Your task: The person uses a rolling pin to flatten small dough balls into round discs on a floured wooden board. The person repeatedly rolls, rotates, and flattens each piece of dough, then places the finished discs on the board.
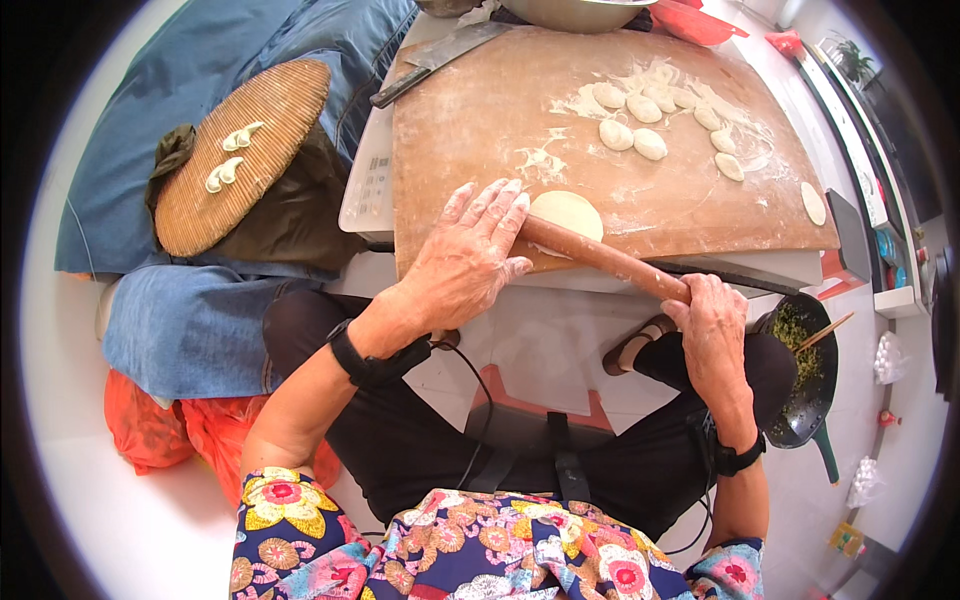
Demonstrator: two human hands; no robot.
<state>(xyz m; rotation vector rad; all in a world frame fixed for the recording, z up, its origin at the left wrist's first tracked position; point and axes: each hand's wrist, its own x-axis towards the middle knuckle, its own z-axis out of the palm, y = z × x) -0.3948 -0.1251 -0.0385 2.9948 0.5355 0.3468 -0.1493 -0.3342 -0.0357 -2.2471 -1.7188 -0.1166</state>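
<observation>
A wooden rolling pin (pixel 600 255) slants across the near edge of the floured wooden board (pixel 465 142). The palm of my left hand (pixel 472 247) lies over its left end, fingers stretched out and thumb below. My right hand (pixel 709 322) wraps the other end, past the board's edge. Partly under the pin is a thin round dough wrapper (pixel 566 214). Several small flattened dough pieces (pixel 643 109) lie in loose flour farther back. One more flat dough round (pixel 813 203) rests at the board's right edge.
A cleaver (pixel 442 60) lies at the back left corner, below a metal bowl (pixel 577 11). On the left, a ribbed round tray (pixel 247 150) holds a few shaped dumplings (pixel 225 174). A wok of chopped green filling (pixel 806 367) with chopsticks (pixel 825 330) stands by my right knee.
</observation>
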